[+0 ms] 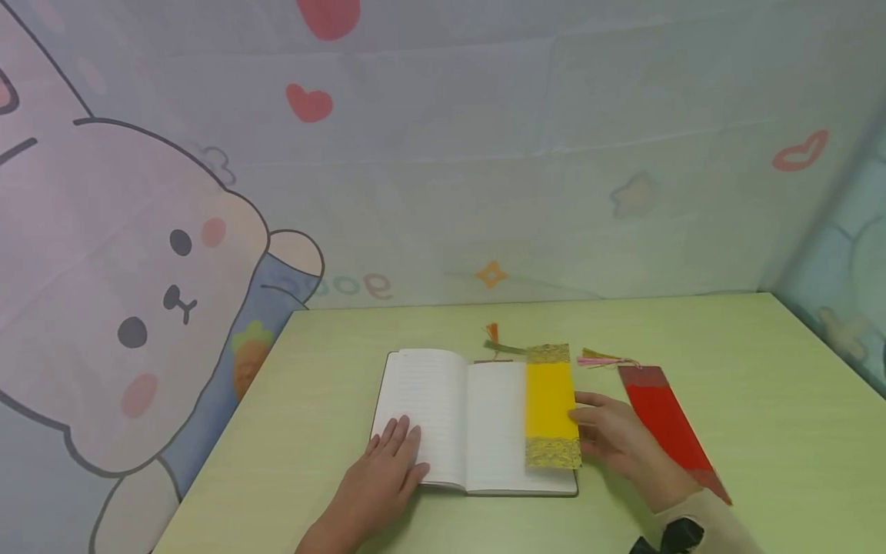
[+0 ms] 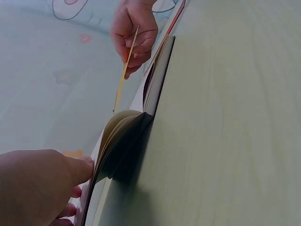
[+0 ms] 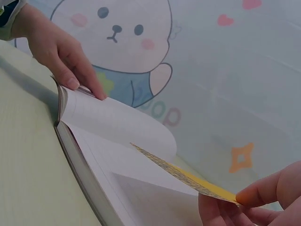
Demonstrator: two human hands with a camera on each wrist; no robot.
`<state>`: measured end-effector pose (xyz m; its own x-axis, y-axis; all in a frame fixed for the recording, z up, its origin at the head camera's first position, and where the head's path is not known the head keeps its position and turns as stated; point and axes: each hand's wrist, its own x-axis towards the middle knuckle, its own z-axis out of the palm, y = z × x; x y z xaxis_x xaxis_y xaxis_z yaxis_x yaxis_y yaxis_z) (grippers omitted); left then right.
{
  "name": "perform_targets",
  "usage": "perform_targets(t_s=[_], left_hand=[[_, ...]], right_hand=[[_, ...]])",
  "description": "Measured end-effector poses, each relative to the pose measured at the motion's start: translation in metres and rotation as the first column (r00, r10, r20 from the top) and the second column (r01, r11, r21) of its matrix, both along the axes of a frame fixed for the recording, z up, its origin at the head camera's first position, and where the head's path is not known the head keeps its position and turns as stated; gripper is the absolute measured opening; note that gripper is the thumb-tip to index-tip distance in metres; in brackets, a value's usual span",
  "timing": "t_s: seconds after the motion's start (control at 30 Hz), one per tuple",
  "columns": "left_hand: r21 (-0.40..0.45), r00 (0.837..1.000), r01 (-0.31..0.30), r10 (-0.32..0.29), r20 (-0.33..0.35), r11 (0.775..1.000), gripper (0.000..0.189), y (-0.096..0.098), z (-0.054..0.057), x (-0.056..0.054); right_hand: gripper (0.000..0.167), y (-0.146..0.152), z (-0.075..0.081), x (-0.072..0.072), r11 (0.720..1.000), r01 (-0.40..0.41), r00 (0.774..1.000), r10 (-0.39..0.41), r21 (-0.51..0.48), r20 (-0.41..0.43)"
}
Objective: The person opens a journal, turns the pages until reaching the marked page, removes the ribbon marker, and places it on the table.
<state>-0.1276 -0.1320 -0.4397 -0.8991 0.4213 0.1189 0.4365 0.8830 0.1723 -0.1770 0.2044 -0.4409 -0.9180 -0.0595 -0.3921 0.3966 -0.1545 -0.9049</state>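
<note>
An open notebook (image 1: 432, 400) with lined white pages lies on the table. My left hand (image 1: 384, 465) rests on its left page with the fingers straight, the thumb near the lower edge, as the left wrist view also shows. My right hand (image 1: 616, 435) pinches a yellow bookmark (image 1: 550, 400) by its right edge, thumb on one face and fingers on the other. The bookmark has patterned bands at both ends and a green tassel (image 1: 505, 348). It is held above the right page, tilted in the right wrist view (image 3: 188, 179).
A red bookmark (image 1: 667, 415) with a pink and green tassel (image 1: 607, 359) lies right of the notebook, partly behind my right wrist. An orange tassel (image 1: 492, 332) sticks out past the notebook's top edge. A printed cloth (image 1: 443, 208) hangs behind the pale green table (image 1: 782, 400).
</note>
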Motion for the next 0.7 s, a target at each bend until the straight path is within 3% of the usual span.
perform_targets(t_s=[0.7], left_hand=[[0.004,1.000,-0.009,0.009,-0.015,1.000,0.053,-0.001,-0.002,0.000]], right_hand=[[0.066,0.043,-0.004,0.007,0.999,0.033,0.999,-0.032,-0.024,0.033]])
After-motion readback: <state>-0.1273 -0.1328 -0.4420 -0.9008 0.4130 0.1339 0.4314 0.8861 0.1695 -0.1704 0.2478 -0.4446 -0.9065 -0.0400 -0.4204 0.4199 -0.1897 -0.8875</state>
